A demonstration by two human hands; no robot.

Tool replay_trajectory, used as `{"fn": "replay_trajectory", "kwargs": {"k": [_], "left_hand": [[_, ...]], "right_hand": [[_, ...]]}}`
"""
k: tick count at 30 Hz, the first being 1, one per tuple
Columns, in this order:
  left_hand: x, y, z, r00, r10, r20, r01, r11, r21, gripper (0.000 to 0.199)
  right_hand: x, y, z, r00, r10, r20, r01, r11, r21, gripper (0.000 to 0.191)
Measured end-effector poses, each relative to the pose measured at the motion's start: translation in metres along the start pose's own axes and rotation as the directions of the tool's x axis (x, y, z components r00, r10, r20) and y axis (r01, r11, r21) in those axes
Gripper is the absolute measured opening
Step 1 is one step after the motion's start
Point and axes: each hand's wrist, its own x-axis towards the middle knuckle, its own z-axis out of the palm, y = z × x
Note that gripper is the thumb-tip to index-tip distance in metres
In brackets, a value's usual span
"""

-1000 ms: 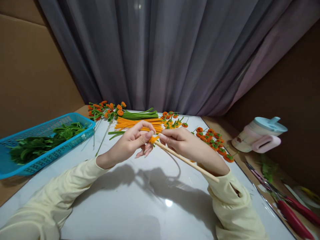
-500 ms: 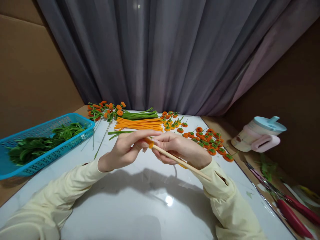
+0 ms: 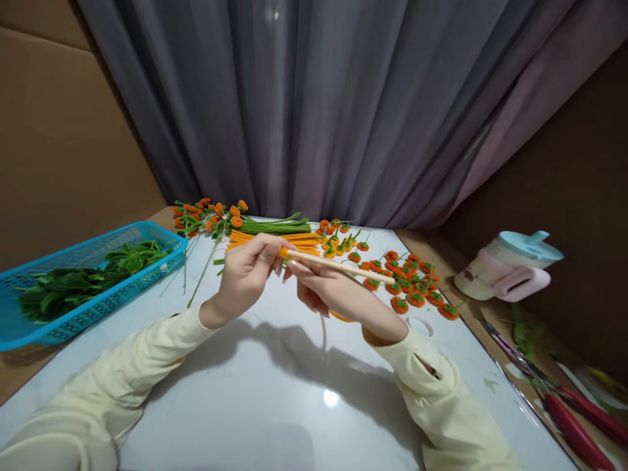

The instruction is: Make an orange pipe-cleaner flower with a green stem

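A pale wooden stick (image 3: 338, 263) slants to the right across both hands, with a bit of orange pipe cleaner (image 3: 283, 252) wound round its left end. My left hand (image 3: 248, 275) is closed and pinches that wrapped end between thumb and fingers. Beneath the stick, my right hand (image 3: 338, 291) is closed with its fingers curled. From under its palm shows an orange loop of the pipe cleaner; the grip itself is partly hidden. Straight orange pipe cleaners (image 3: 307, 243) lie just beyond the hands, with green ones (image 3: 275, 226) behind them.
Orange pipe-cleaner flowers with green centres (image 3: 416, 299) spread at the right. Stemmed orange flowers (image 3: 210, 216) lie at the back left. A blue basket (image 3: 112, 288) holds green leaves. A white ring (image 3: 420, 326), a lidded cup (image 3: 510, 265) and red-handled pliers (image 3: 574, 425) are on the right.
Both hands have shifted, the right one lower and a little left. The stick has swung to a flatter angle, its right end rising. The white ring now shows beside my right wrist.
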Motion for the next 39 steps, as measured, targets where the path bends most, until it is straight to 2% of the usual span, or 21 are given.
{"fn": "replay_trajectory", "kwargs": {"k": [3,5,7,10,14,18,20,23,26,28,34,39], "left_hand": [[0.002,-0.009,0.0,0.999,0.034,-0.013,-0.032,0.989,0.145,0.021],[0.003,-0.014,0.002,0.992,0.128,0.007,-0.125,0.954,0.272,0.021],[0.003,-0.018,0.003,0.973,0.223,0.062,-0.23,0.899,0.373,0.021],[0.003,-0.022,0.005,0.934,0.317,0.164,-0.356,0.805,0.474,0.02],[0.002,-0.022,0.004,0.894,0.326,0.306,-0.446,0.704,0.552,0.021],[0.002,-0.016,0.001,0.848,0.301,0.435,-0.511,0.682,0.524,0.023],[0.002,-0.012,-0.001,0.828,0.293,0.478,-0.525,0.704,0.478,0.024],[0.004,-0.006,-0.002,0.833,0.236,0.5,-0.45,0.815,0.365,0.025],[0.006,-0.001,-0.003,0.858,0.102,0.504,-0.26,0.932,0.253,0.03],[0.008,0.002,-0.004,0.86,0.005,0.51,-0.12,0.974,0.192,0.035],[0.011,0.008,-0.002,0.854,-0.174,0.491,0.173,0.984,0.048,0.039],[0.007,0.004,0.001,0.862,-0.251,0.44,0.331,0.937,-0.115,0.021]], "right_hand": [[-0.003,-0.004,0.009,0.991,-0.053,-0.124,0.009,0.944,-0.33,0.027],[-0.006,-0.007,0.011,0.988,-0.095,-0.125,0.019,0.864,-0.502,0.024],[-0.009,-0.01,0.01,0.988,-0.094,-0.121,0.002,0.795,-0.606,0.021],[-0.013,-0.014,0.005,0.992,-0.052,-0.115,-0.038,0.747,-0.663,0.02],[-0.015,-0.018,-0.003,0.995,-0.016,-0.098,-0.058,0.705,-0.707,0.022],[-0.017,-0.018,-0.011,0.994,-0.029,-0.103,-0.061,0.642,-0.764,0.024],[-0.018,-0.018,-0.015,0.993,-0.046,-0.109,-0.056,0.624,-0.779,0.024],[-0.019,-0.016,-0.022,0.992,-0.067,-0.111,-0.044,0.629,-0.776,0.024],[-0.018,-0.014,-0.029,0.99,-0.106,-0.089,0.007,0.679,-0.734,0.027],[-0.016,-0.012,-0.032,0.99,-0.118,-0.071,0.036,0.722,-0.691,0.029],[-0.012,-0.012,-0.036,0.987,-0.143,-0.073,0.068,0.787,-0.614,0.029],[-0.011,-0.011,-0.037,0.985,-0.145,-0.095,0.07,0.831,-0.552,0.03]]}}
